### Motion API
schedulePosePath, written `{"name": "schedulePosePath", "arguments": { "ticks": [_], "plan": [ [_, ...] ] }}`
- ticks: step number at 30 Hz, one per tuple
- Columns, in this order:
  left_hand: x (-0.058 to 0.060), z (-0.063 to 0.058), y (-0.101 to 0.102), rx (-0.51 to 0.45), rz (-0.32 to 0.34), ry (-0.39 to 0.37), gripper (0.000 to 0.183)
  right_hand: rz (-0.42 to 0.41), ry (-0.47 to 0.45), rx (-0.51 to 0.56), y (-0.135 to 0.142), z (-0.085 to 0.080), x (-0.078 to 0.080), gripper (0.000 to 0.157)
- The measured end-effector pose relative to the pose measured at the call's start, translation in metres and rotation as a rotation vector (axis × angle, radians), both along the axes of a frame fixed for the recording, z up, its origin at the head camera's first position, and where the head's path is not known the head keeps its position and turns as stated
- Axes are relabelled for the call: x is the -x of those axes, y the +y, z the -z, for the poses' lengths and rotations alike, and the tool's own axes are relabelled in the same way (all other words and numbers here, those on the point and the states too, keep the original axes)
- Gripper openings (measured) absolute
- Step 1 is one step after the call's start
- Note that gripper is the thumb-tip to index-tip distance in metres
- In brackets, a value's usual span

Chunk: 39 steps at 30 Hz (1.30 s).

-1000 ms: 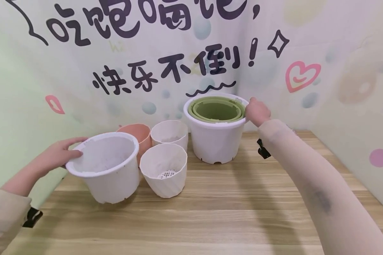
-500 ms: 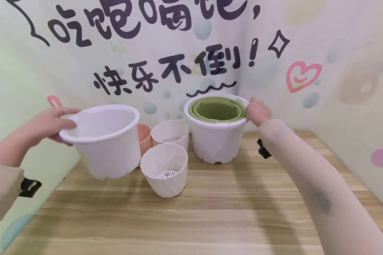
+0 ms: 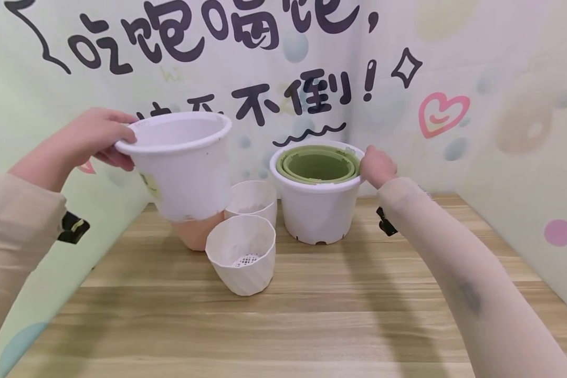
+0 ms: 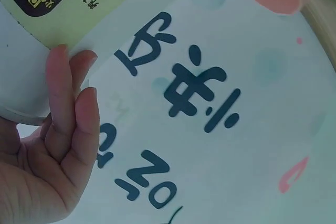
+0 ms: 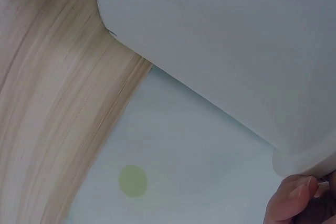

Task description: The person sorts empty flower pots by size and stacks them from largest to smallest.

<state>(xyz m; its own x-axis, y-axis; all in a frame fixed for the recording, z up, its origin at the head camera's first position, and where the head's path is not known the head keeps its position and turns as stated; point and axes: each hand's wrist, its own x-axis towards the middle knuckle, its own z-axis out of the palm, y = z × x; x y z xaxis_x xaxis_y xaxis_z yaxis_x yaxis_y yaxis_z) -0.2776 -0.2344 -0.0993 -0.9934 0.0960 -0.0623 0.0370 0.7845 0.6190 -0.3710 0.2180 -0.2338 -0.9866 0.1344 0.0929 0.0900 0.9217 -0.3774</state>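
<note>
A large white flower pot [image 3: 189, 178] is up in the air at the left, its rim gripped by my left hand [image 3: 96, 137]. In the left wrist view a yellow label [image 4: 68, 3] shows on this pot's side, and the fingers lie along the wall under the rim. My right hand [image 3: 379, 164] holds the rim of a second white flower pot [image 3: 317, 215], which stands on the table at the back. Two green pots [image 3: 288, 163] sit nested inside that one. In the right wrist view the fingers [image 5: 294, 198] are curled at the rim, partly cut off by the frame.
A small white pot [image 3: 243, 275] with a perforated bottom stands mid-table. Behind it is another small white pot [image 3: 264, 205]. An orange pot [image 3: 196, 233] is partly hidden under the lifted pot. A printed cloth wall [image 3: 406, 131] closes off the back of the wooden table [image 3: 312, 325].
My left hand has raised the large white pot off the table and carried it up, lately rightward too, over the orange pot. The right hand keeps its hold on the other pot's rim.
</note>
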Motion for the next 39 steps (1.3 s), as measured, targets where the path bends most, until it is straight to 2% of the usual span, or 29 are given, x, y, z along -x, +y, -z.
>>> {"name": "schedulePosePath", "arguments": {
  "ticks": [5, 13, 19, 24, 29, 32, 36, 39],
  "plan": [
    [0.012, -0.008, 0.026, -0.046, 0.001, 0.059, 0.045, 0.000, 0.002, 0.002, 0.000, 0.001, 0.001, 0.028],
    [0.031, -0.014, 0.085, -0.100, -0.053, 0.198, 0.036, -0.001, 0.003, 0.010, 0.001, 0.001, 0.001, 0.029],
    [0.049, -0.013, 0.133, -0.244, -0.133, 0.286, 0.044, 0.007, -0.003, 0.015, 0.001, 0.002, 0.003, 0.031],
    [0.064, -0.001, 0.168, -0.319, -0.156, 0.334, 0.049, 0.024, -0.017, 0.038, 0.003, 0.003, 0.005, 0.037],
    [0.074, 0.020, 0.195, -0.293, -0.164, 0.399, 0.044, 0.024, -0.023, 0.051, 0.003, 0.004, 0.004, 0.042],
    [0.081, 0.033, 0.211, -0.257, -0.201, 0.417, 0.045, 0.019, -0.018, 0.049, 0.004, 0.003, 0.004, 0.040],
    [0.090, 0.046, 0.227, -0.193, -0.240, 0.403, 0.046, 0.010, -0.021, 0.050, 0.003, 0.002, 0.004, 0.037],
    [0.094, 0.051, 0.234, -0.175, -0.239, 0.381, 0.043, 0.016, -0.024, 0.051, 0.004, 0.003, 0.004, 0.035]
  ]
}}
